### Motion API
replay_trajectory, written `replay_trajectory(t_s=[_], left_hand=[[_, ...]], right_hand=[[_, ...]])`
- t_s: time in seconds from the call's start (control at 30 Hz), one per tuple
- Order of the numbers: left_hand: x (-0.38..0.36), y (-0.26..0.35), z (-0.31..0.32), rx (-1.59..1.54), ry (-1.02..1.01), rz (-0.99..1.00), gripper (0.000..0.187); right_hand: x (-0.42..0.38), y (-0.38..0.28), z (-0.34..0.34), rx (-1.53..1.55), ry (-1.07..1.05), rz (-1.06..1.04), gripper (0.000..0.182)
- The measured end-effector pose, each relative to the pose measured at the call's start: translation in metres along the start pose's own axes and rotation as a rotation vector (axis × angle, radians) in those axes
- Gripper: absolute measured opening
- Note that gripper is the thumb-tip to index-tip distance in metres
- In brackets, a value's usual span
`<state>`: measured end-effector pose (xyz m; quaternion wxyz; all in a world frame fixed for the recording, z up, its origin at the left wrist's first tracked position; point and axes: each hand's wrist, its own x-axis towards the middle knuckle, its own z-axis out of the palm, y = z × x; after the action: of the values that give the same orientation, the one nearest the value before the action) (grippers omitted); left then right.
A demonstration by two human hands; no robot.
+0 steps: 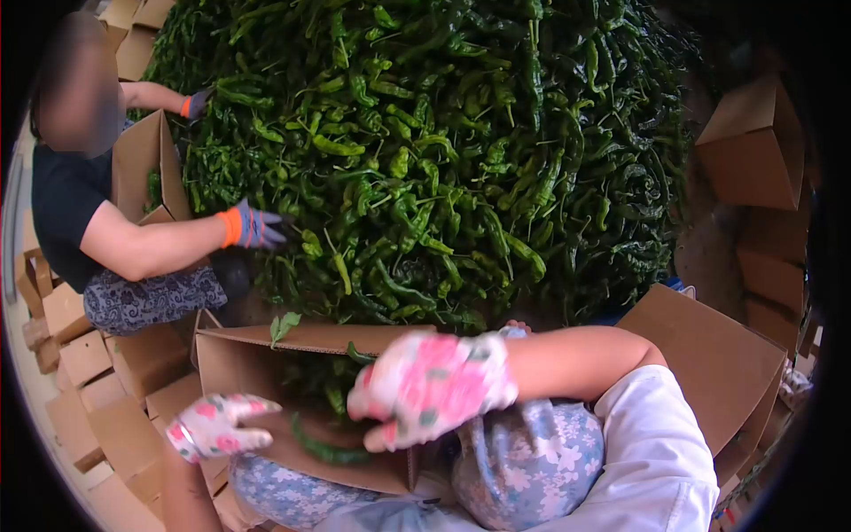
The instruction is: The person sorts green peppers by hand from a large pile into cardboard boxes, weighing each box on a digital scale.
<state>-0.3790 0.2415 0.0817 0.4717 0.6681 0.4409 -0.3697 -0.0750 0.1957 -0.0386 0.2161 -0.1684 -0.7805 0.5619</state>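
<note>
A cardboard box with green peppers inside stands between my knees, its open top facing me. My left hand, in a white glove with pink flowers, is at the box's left side, thumb and fingers apart and holding nothing. My right hand, in a matching glove and slightly blurred, is over the right part of the box. Its thumb and fingers are apart with no pepper between them. A long curved pepper shows near the box's front edge, between my hands. A green leaf overlaps the box's far rim.
A large heap of green peppers fills the area ahead. On the left, a person with grey and orange gloves reaches to the heap beside another box. More cardboard boxes stand at right, and several lie at lower left.
</note>
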Motion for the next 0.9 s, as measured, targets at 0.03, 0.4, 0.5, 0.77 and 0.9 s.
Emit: replay_trajectory(t_s=[0.03,0.4,0.5,0.77,0.9], left_hand=[[0.003,0.01,-0.02,0.058,0.043,-0.011,0.041],[0.332,-0.029,-0.089,-0.452,0.429,-0.236,0.085],[0.369,0.01,-0.049,-0.521,0.727,-0.429,0.08],[0.35,-0.007,-0.061,-1.096,0.416,-0.014,0.077],[0.365,0.012,-0.045,-1.011,0.615,-0.152,0.071]], right_hand=[[-0.006,0.013,-0.02,0.208,0.142,0.04,0.032],[-0.065,0.158,-0.022,-0.144,0.401,1.339,0.086],[-0.065,0.186,0.01,0.384,0.981,1.142,0.096],[-0.033,0.215,0.036,0.874,1.331,0.359,0.083],[-0.021,0.238,0.026,1.159,1.249,0.281,0.056]])
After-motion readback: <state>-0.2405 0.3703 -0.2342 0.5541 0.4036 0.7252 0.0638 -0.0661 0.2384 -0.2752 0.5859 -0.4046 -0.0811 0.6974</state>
